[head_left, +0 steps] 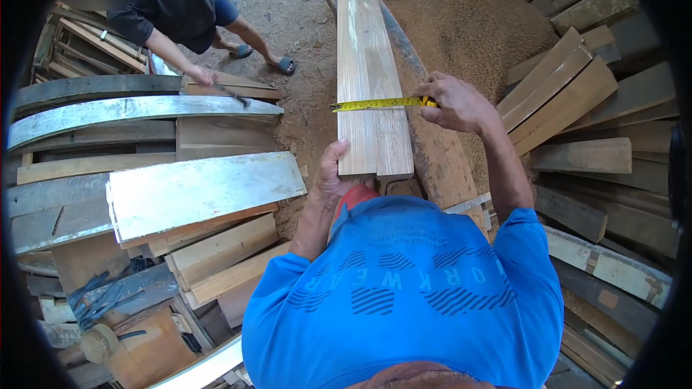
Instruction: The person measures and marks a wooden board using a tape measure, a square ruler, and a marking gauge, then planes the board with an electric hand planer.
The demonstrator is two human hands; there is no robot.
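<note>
Two pale wooden boards (357, 50) lie side by side in front of me, their near ends uneven by a little. A yellow tape measure (378, 104) is drawn out across both boards, its hooked end at the left edge. My right hand (455, 103) is closed around the tape's case just past the boards' right edge. At the lower left corner, my left hand (332, 171) grips the left board, thumb against its edge and fingers partly hidden. Under the boards runs a worn, brownish plank (450, 166).
Stacked planks (223, 259) crowd the left, topped by a whitish board (209, 191). More timber (566, 97) leans along the right. Sawdust (461, 21) covers the ground ahead. At upper left another person (176, 0) bends over, a hand (204, 75) near a curved beam (144, 112).
</note>
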